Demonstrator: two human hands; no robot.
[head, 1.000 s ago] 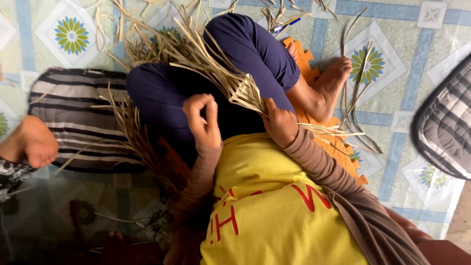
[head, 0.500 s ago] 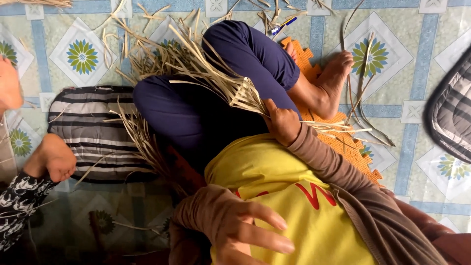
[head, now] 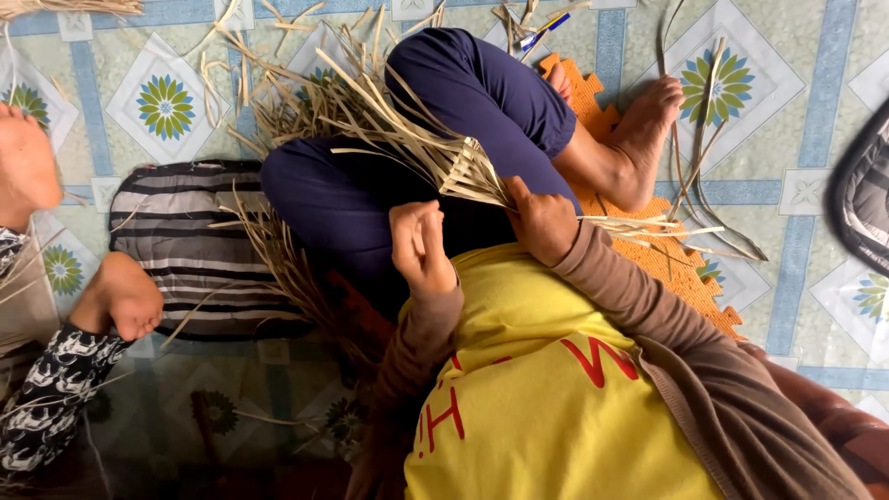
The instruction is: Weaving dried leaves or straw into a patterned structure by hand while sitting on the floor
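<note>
I sit cross-legged in dark blue trousers and a yellow shirt, looking down at my lap. My right hand point(head: 540, 219) grips a small woven piece of pale dried leaf strips point(head: 468, 173), whose loose ends point(head: 352, 102) fan out to the upper left over my knee. Just left of that weave, my left hand point(head: 421, 245) is raised with its fingers curled loosely together; whether it pinches a thin strip I cannot tell. More strips point(head: 648, 227) trail to the right from under my right hand.
A striped cushion point(head: 181, 241) lies on the left on the patterned floor mat point(head: 167, 102). Another person's bare feet point(head: 120, 296) rest at the far left. An orange foam mat point(head: 667, 259) lies under my foot, loose strips point(head: 694, 139) beside it. A padded mat edge point(head: 861, 204) shows far right.
My left hand dropped low towards the camera with fingers spread, then came back up beside the weave with fingers curled. My right hand kept its grip.
</note>
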